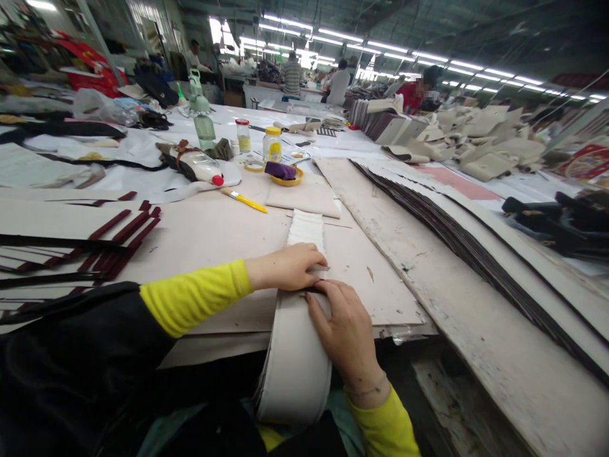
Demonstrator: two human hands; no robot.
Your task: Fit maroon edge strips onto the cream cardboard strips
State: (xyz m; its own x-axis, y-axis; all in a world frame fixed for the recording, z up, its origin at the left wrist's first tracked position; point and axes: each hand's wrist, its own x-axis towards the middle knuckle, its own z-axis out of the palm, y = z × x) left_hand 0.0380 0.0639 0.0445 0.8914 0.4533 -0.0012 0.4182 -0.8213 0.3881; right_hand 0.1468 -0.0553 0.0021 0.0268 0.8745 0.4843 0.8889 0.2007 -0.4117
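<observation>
Bare board [228, 244] flanks the overhanging strips [299, 355], right fingers [337, 296] pinching an edge, left fingers [314, 257] curled, hold unclear.

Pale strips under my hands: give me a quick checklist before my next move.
1. Left hand at the pale strips: ok, touching.
2. Right hand at the strips: ok, touching.
3. Strips wholly on the work surface: not ok, near ends bend down over its edge.
4. Firm grip: cannot tell, fingertips are partly hidden.
5. Yellow-handled brush clear of both hands: ok, lying apart.
</observation>
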